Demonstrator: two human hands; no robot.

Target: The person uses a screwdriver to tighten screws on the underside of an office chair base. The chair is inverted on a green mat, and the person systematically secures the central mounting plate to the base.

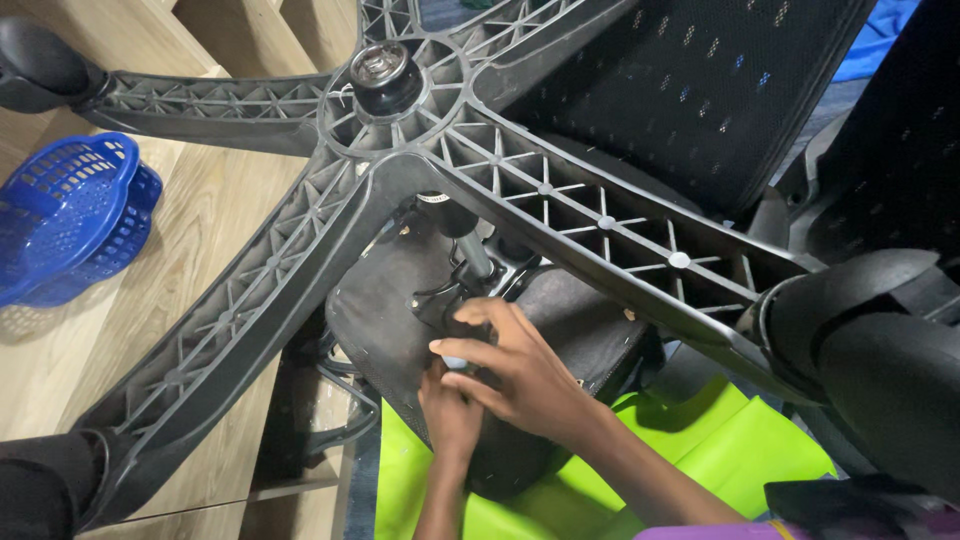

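While the office chair lies tipped over, its five-armed base is turned toward the camera with ribbed undersides showing, which leaves the underside of the seat open to reach. Both hands work at the mechanism where the gas column meets the seat. The right hand rests over that spot, fingers curled and pressing on a small part beneath them; what exactly it grips is hidden by the fingers. The left hand sits just under and touching it, fingers bent inward against the same area; whether it clasps anything cannot be told. One arm of the base crosses directly above the hands and narrows the approach from above. A castor at the right end of that arm bulks near the right forearm, and another castor sits at upper left. The mesh backrest fills the upper right. A bright green sheet lies beneath the seat. A blue plastic basket stands well apart on the pale wooden floor at left.
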